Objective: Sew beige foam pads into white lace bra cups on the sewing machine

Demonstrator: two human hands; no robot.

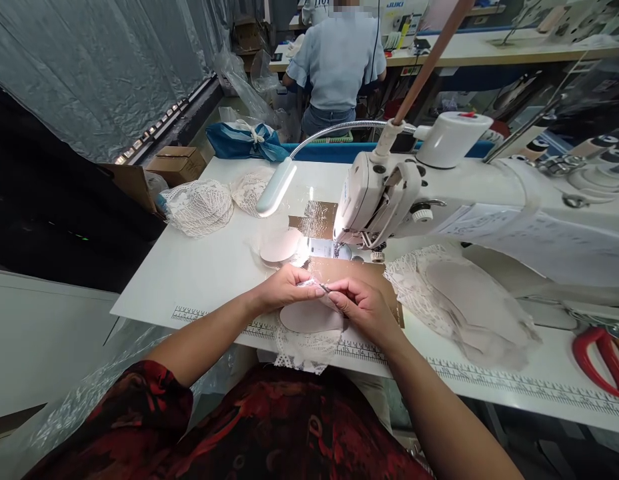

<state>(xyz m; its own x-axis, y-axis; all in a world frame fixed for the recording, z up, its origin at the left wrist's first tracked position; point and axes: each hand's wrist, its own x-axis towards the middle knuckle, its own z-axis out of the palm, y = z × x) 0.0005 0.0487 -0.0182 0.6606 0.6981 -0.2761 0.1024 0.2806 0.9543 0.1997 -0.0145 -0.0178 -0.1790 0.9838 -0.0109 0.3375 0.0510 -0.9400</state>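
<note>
A pale pink padded cup piece with white lace [309, 320] hangs over the table's front edge, its lace border draping down. My left hand [289, 287] is closed, thumb and fingers pinching the top edge of this piece. Close beside it, my right hand [362, 305] pinches the same edge, fingertips nearly meeting the left thumb. A small dark sliver shows between the fingertips, too small to name. Just behind my left hand lies another pink cup piece [279, 245] with sheer trim, next to the lit needle area of the white sewing machine [379, 193].
Stacked lace cups [199, 207] lie at the back left, below a blue cloth bundle [247, 141]. More lace and cup pieces [469, 300] rest right. Red-handled scissors [599, 360] lie far right. A lamp [277, 187] arches over the table. Another person [337, 63] sits ahead.
</note>
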